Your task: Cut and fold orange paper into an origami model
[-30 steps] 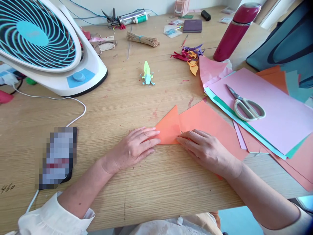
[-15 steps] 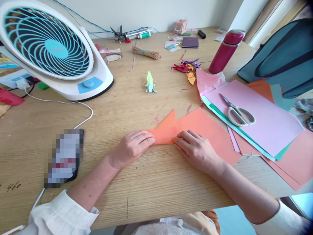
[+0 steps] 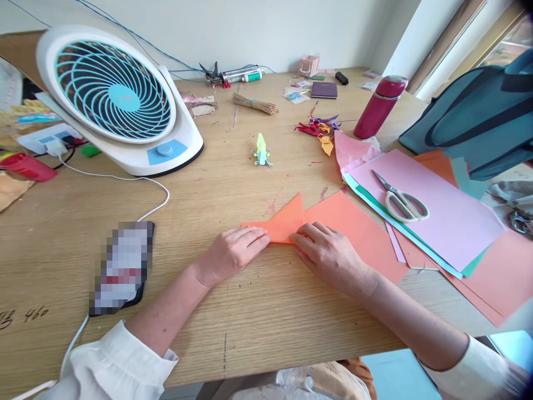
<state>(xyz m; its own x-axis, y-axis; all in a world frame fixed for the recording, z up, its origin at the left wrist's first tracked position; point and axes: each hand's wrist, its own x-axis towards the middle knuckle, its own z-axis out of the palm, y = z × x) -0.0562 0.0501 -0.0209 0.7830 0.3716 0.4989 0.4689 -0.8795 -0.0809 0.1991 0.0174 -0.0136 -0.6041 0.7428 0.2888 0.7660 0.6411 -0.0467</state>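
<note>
A folded piece of orange paper (image 3: 286,223) lies on the desk, with a pointed flap standing up toward the back. My left hand (image 3: 235,250) is closed over its left part, fingers together and pressed along the front edge; the thumb is hidden. At the right end of the fold, my right hand (image 3: 327,253) has its curled fingers on the lower edge. Under and beside that hand spreads a flat orange sheet (image 3: 353,228). Farther back stands a small yellow-green and blue paper figure (image 3: 261,151).
Scissors (image 3: 402,200) lie on pink paper (image 3: 449,216) at the right. Behind are a magenta bottle (image 3: 377,114) and a blue bag (image 3: 470,116). To the left are a white fan (image 3: 183,145), its cable, and a phone (image 3: 122,269). A bundle of sticks (image 3: 255,104) lies farther back.
The camera view has shifted, so the scene sits lower and mostly farther right. My right hand has slid slightly left along the fold; my left hand still presses the paper.
</note>
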